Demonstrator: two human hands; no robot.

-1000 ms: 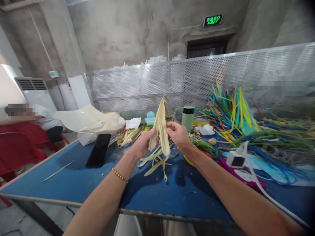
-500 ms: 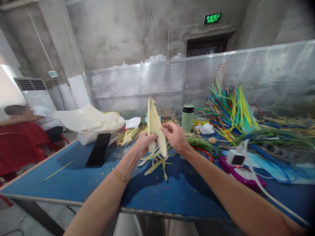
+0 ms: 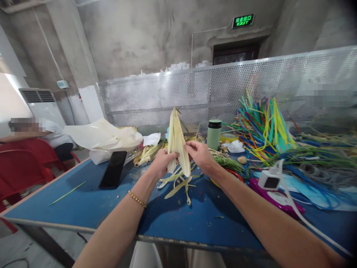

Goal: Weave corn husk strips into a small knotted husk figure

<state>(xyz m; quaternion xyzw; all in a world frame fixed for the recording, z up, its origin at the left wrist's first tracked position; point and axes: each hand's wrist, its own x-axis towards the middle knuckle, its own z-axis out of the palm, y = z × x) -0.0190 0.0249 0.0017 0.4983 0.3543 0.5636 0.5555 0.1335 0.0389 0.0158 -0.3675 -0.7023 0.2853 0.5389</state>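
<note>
Pale yellow corn husks (image 3: 175,137) hang between my hands, joined in a point at the top and spreading into folds below. My left hand (image 3: 163,160) pinches the left side, its thumb across the front. On the right edge, my right hand (image 3: 200,154) grips the husk between thumb and fingers. Under the hands, loose husk strips (image 3: 178,188) lie on the blue table (image 3: 119,216), one with a small knotted end. Behind my left hand sit more husk pieces (image 3: 149,152).
A black phone (image 3: 113,170) and a cream plastic bag (image 3: 111,136) are on the left. To the right stand a green thermos (image 3: 214,134), colourful strips (image 3: 267,126) and a purple power strip (image 3: 279,197) with a white cable. A person (image 3: 52,134) sits at far left.
The corn husks have tilted slightly and their folds look more spread out at the front. Both hands keep their hold. The whole view has shifted a little.
</note>
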